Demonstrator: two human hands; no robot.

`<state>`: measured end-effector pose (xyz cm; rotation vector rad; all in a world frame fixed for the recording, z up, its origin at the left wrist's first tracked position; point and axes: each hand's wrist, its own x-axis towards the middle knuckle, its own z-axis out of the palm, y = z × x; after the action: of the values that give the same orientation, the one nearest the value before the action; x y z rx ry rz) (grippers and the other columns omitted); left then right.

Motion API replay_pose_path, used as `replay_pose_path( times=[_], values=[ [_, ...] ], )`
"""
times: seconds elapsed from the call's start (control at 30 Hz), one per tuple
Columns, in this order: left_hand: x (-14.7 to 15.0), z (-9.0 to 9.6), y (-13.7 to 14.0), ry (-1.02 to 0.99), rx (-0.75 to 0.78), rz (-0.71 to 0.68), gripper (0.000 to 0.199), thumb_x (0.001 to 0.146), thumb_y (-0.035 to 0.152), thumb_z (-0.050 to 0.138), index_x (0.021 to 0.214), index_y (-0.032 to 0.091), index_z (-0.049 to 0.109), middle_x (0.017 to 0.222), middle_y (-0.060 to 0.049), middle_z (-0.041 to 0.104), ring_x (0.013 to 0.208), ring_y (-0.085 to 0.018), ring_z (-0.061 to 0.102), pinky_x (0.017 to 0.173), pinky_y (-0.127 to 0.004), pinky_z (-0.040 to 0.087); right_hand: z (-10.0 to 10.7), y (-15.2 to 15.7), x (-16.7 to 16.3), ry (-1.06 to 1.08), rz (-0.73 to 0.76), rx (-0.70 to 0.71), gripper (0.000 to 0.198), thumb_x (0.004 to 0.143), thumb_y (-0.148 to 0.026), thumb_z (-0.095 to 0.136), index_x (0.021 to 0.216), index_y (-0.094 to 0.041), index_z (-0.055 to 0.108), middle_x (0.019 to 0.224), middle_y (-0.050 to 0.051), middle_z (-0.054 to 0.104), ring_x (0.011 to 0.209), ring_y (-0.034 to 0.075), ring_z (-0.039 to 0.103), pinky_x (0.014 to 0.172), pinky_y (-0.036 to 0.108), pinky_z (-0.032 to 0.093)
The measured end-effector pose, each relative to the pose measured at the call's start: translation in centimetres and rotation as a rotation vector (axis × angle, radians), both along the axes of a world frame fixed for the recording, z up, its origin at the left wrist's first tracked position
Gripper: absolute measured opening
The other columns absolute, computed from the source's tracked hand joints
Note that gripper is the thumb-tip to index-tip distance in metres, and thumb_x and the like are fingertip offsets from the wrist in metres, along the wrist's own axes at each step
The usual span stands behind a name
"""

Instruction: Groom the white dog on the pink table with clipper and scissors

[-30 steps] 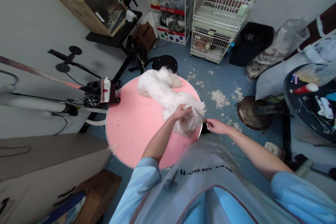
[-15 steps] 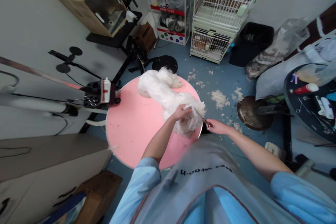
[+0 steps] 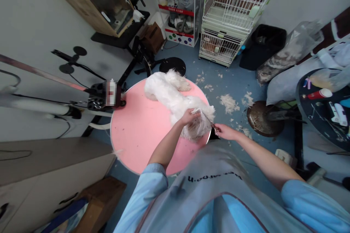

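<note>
A white, fluffy dog [image 3: 166,89] lies on a round pink table [image 3: 136,127], its head toward me at the near right edge. My left hand [image 3: 190,116] is closed on a tuft of white hair at the dog's head; whether the ear is in the grip too, I cannot tell. In my right hand [image 3: 224,131], just past the table's rim, are scissors [image 3: 214,126] held by the handles. Their thin blades point up and left across the head hair toward my left fingers. The dog's face is mostly hidden by hair.
Cut hair [image 3: 229,103] is scattered over the blue floor. At the right stands a dark round table [image 3: 306,113] with tools and a red cup [image 3: 319,93]. White cages [image 3: 229,14] and a black bin [image 3: 262,45] are behind. A metal arm [image 3: 41,107] reaches in from the left.
The view has shifted very slightly. My hands, the scissors and the dog keep nearly the same pose.
</note>
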<state>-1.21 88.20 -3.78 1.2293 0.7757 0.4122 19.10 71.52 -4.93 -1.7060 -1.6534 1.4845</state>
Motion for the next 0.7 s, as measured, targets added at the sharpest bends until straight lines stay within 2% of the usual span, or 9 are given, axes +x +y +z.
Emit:
replay_pose_path(
  times=[0.37, 0.5, 0.6, 0.7],
  values=[
    [0.0, 0.1, -0.1, 0.002, -0.009, 0.021, 0.046, 0.057, 0.051, 0.081, 0.06, 0.014, 0.053, 0.057, 0.003, 0.048, 0.058, -0.009, 0.045, 0.06, -0.025, 0.036, 0.4, 0.1, -0.1, -0.042, -0.019, -0.005, 0.007, 0.071, -0.018, 0.05, 0.072, -0.022, 0.044, 0.062, -0.007, 0.044, 0.06, 0.011, 0.04, 0.058, 0.023, 0.031],
    [0.5, -0.1, -0.5, 0.046, -0.012, 0.123, 0.042, 0.057, 0.046, 0.078, 0.057, 0.015, 0.05, 0.055, 0.004, 0.045, 0.057, -0.008, 0.041, 0.057, -0.024, 0.033, 0.6, -0.4, -0.4, -0.163, -0.047, 0.033, 0.007, 0.072, -0.017, 0.052, 0.073, -0.022, 0.046, 0.062, -0.006, 0.048, 0.059, 0.012, 0.044, 0.058, 0.023, 0.031],
    [0.9, -0.1, -0.6, 0.069, -0.006, 0.179, 0.039, 0.057, 0.042, 0.077, 0.055, 0.016, 0.048, 0.053, 0.004, 0.044, 0.056, -0.008, 0.04, 0.057, -0.024, 0.031, 0.3, -1.3, -1.0, -0.248, -0.115, 0.066, 0.006, 0.073, -0.018, 0.054, 0.076, -0.021, 0.051, 0.064, -0.005, 0.053, 0.059, 0.012, 0.047, 0.058, 0.024, 0.031],
    [0.2, -0.2, -0.3, -0.007, -0.064, 0.129, 0.036, 0.056, 0.038, 0.08, 0.057, 0.015, 0.052, 0.056, 0.003, 0.048, 0.058, -0.009, 0.044, 0.06, -0.025, 0.036, -0.8, -2.4, -1.8, -0.231, -0.268, 0.042, 0.009, 0.075, -0.021, 0.055, 0.084, -0.021, 0.056, 0.066, -0.004, 0.057, 0.06, 0.014, 0.052, 0.061, 0.025, 0.036]
  ],
)
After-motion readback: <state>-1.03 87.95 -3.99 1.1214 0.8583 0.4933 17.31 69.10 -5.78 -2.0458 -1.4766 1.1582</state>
